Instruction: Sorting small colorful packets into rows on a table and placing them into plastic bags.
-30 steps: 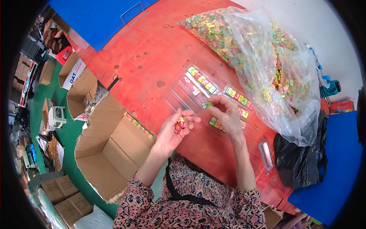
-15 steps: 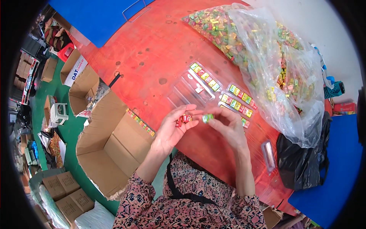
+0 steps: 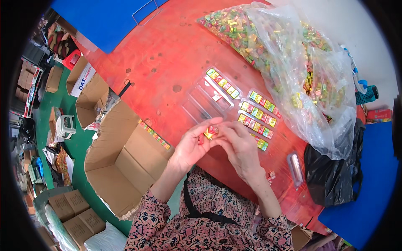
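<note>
My left hand [image 3: 189, 147] is palm up and half curled around several small red and yellow wrapped candies [image 3: 208, 133]. Against its fingertips, my right hand [image 3: 243, 148] is closed in a pinch on one of these candies; its fingers hide part of them. Just beyond the hands lies a clear plastic tray [image 3: 201, 103], with a filled row of colourful candies [image 3: 222, 83] along its far right side and a loose red piece [image 3: 217, 97]. Right of it sit narrow clear trays holding rows of candies [image 3: 257, 121]. One row is partly hidden under my right hand.
A large clear bag of candies [image 3: 289, 62] covers the red table's [image 3: 167, 62] far right. Nearer are a black plastic bag [image 3: 333, 173], an elongated clear pack [image 3: 295, 169] and small red pieces [image 3: 271, 175]. An open cardboard box [image 3: 130, 167] adjoins the table at left.
My right hand has moved left to meet my left hand. The green candy in its fingertips is out of sight, and small red pieces on the table beside my right forearm have come into view.
</note>
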Demonstrator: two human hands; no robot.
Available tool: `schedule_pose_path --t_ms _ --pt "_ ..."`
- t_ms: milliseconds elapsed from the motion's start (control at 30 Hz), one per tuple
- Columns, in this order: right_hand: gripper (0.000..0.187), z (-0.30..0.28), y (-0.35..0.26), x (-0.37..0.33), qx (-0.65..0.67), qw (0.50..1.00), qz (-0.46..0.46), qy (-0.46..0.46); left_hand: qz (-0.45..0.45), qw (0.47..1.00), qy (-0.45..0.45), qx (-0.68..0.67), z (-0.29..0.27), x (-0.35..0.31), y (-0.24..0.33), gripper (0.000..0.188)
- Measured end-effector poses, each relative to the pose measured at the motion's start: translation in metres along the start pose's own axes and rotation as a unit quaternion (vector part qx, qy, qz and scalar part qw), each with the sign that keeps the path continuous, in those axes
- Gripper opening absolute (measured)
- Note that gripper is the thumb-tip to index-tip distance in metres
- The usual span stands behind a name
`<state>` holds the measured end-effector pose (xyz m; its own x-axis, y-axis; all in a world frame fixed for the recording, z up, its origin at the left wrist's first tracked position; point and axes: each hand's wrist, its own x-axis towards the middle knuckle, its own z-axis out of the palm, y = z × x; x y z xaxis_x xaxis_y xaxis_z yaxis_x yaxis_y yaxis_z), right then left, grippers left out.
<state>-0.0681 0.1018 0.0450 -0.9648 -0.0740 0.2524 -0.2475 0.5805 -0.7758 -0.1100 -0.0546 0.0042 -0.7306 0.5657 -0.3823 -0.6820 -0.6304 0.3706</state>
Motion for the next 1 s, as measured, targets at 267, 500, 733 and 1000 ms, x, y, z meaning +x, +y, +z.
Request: schedule_pose_path --t_ms 267,500,733,1000 --pt "0.019 -0.001 0.017 0.024 -0.028 0.995 -0.058 -0.075 -0.004 1.0 -0.004 0.023 0.007 0.002 0.002 0.033" --pt "0.013 -0.014 0.023 0.056 0.11 0.982 0.005 -0.151 -0.002 0.999 0.009 0.04 0.005 0.008 0.023 0.033" --pt "0.012 0.0 0.077 0.084 -0.057 0.988 -0.109 -0.089 0.118 0.958 0.074 0.25 0.013 0.04 0.068 0.032" --pt "0.018 0.011 0.083 0.086 -0.169 0.968 -0.143 -0.117 0.074 0.929 0.093 0.349 0.006 0.087 0.079 0.026"
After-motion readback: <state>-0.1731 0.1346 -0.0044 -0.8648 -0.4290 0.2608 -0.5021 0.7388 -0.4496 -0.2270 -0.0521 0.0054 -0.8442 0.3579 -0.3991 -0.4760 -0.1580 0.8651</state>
